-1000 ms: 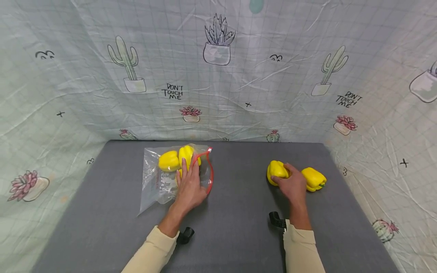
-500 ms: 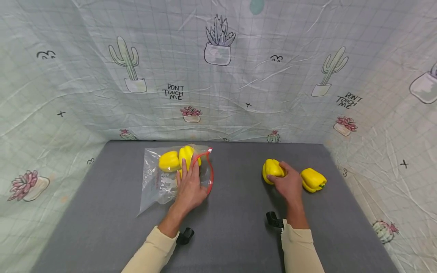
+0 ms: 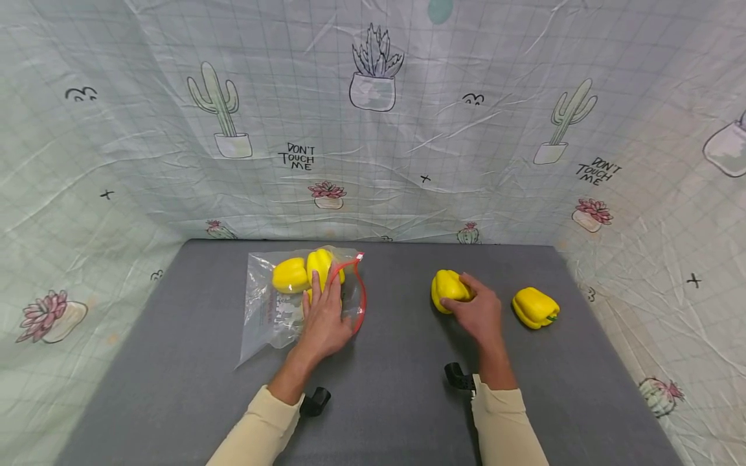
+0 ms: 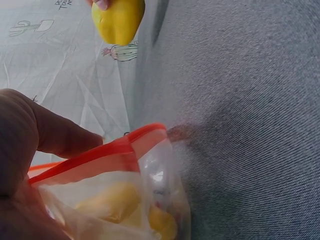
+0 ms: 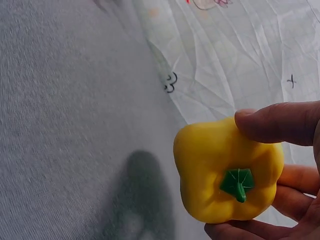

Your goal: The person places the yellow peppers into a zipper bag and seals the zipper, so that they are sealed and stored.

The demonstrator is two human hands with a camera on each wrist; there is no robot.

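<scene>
My left hand [image 3: 326,323] lies over a clear plastic zip bag [image 3: 256,310], fingers extended across its top near the red-edged mouth. In the left wrist view, the thumb [image 4: 65,135] reaches along the bag's red rim [image 4: 100,155], which stands parted. Inside the bag are yellow bell peppers [image 3: 289,275], one partly covered by the fingers. My right hand [image 3: 479,309] grips another yellow bell pepper [image 3: 447,289] between thumb and fingers. Its green stem [image 5: 238,185] faces the right wrist camera, and a shadow lies on the table below it.
One more yellow bell pepper [image 3: 534,307] lies on the grey table [image 3: 396,401], to the right of my right hand. A patterned cloth [image 3: 373,162] with printed cacti hangs behind the table and along both sides. Black wrist-camera mounts [image 3: 457,375] stick out from the sleeves.
My right hand has carried its bell pepper leftward, away from the one lying at the right and toward the bag. The left hand and the bag stay in place.
</scene>
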